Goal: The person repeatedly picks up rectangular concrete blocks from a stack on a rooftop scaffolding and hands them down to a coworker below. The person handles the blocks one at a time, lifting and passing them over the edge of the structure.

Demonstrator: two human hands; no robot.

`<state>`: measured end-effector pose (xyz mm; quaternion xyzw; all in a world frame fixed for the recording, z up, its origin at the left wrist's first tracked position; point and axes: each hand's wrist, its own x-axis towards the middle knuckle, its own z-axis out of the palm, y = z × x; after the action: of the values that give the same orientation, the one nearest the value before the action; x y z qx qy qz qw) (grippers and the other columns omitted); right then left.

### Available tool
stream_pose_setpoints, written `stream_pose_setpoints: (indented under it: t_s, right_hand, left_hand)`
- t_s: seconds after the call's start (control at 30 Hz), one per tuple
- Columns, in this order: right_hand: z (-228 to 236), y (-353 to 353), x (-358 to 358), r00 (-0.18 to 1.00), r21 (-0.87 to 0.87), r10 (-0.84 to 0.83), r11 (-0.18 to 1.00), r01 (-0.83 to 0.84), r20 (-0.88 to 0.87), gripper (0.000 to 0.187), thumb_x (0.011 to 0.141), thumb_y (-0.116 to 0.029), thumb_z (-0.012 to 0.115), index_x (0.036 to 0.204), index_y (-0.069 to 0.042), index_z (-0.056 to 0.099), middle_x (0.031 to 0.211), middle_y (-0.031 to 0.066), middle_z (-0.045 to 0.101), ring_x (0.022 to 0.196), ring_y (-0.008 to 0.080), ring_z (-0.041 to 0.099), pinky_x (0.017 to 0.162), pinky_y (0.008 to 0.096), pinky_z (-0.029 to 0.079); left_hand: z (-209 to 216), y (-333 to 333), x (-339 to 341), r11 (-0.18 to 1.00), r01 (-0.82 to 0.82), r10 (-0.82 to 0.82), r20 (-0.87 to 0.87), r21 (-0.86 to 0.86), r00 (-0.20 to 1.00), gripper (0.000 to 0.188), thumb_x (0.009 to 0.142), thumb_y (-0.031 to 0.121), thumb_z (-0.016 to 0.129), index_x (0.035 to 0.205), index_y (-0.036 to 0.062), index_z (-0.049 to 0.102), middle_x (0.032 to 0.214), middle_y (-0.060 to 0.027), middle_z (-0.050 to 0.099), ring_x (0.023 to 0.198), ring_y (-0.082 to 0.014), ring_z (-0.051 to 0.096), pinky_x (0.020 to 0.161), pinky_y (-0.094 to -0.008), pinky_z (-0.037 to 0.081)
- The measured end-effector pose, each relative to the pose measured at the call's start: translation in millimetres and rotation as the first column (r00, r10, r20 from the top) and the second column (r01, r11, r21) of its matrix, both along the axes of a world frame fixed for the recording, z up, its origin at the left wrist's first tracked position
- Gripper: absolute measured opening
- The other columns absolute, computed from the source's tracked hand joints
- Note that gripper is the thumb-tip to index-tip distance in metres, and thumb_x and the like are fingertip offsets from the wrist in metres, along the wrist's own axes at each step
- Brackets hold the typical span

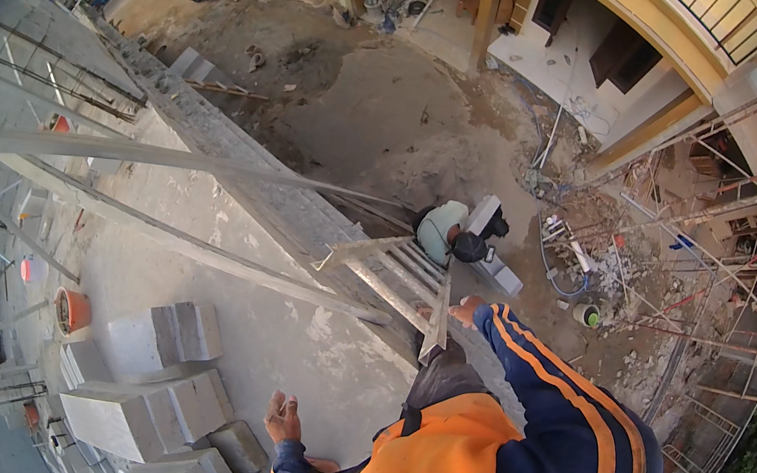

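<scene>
Left hand [284,417]: grip wide, fingers spread, held above the slab [172,286], near the grey blocks [125,420]. Right hand [465,311]: at the top of the ladder [436,321], touching or just beside it; cannot tell whether the grip is closed on it. Ladder: tilted, top end beside the slab's edge, lower part running down toward the ground [395,87]. Co-worker [441,227]: below, beside the ladder, a pale block [483,213] near the shoulder. Orange bucket [73,311]: on the slab, near the blocks
</scene>
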<state>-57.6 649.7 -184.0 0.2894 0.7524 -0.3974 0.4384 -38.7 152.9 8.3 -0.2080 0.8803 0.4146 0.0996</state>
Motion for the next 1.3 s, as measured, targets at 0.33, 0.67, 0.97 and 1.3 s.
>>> stream_pose_setpoints:
  t_s: [0.33,0.67,0.97,1.3]
  right_hand:
    - [12,110,24,0.968,0.293,-0.252,0.924,0.245,-0.012,0.053,0.079,-0.046,0.059,0.086,0.005,0.070,0.077,0.0193,0.071,0.074,0.0325,0.070,0.074,0.0445,0.053]
    - [-43,106,51,0.966,0.363,-0.257,0.901,0.236,0.008,0.059,0.079,-0.050,0.062,0.098,0.006,0.069,0.098,0.0259,0.069,0.099,0.0392,0.066,0.085,0.0451,0.051]
    - [-39,154,33,0.949,0.283,-0.311,0.916,0.285,0.049,0.056,0.080,-0.048,0.062,0.093,0.006,0.068,0.095,0.0239,0.069,0.084,0.0327,0.069,0.074,0.0428,0.054]
    - [-35,244,30,0.530,0.071,-0.829,0.548,0.833,0.177,0.085,0.086,-0.066,0.054,0.139,-0.001,0.044,0.129,0.0217,0.059,0.103,0.0375,0.066,0.081,0.0457,0.056]
  left_hand:
    - [-2,26,3,0.966,0.255,-0.240,0.211,-0.046,0.948,0.049,0.089,0.023,0.068,0.125,-0.0082,0.058,0.119,-0.0246,0.065,0.107,-0.0293,0.066,0.091,-0.0355,0.053]
    - [3,51,-26,0.947,0.321,-0.311,0.266,0.008,0.913,0.054,0.089,0.025,0.068,0.129,-0.0085,0.055,0.122,-0.0256,0.063,0.109,-0.0297,0.065,0.093,-0.0361,0.052]
    - [-5,65,-32,0.928,0.359,-0.373,0.301,0.104,0.878,0.055,0.090,0.024,0.069,0.131,-0.0084,0.052,0.125,-0.0260,0.061,0.112,-0.0311,0.063,0.093,-0.0371,0.051]
    - [-16,6,-22,0.976,0.159,-0.211,0.462,0.148,0.862,0.058,0.091,0.021,0.069,0.135,-0.0086,0.048,0.126,-0.0243,0.060,0.111,-0.0273,0.062,0.092,-0.0351,0.051]
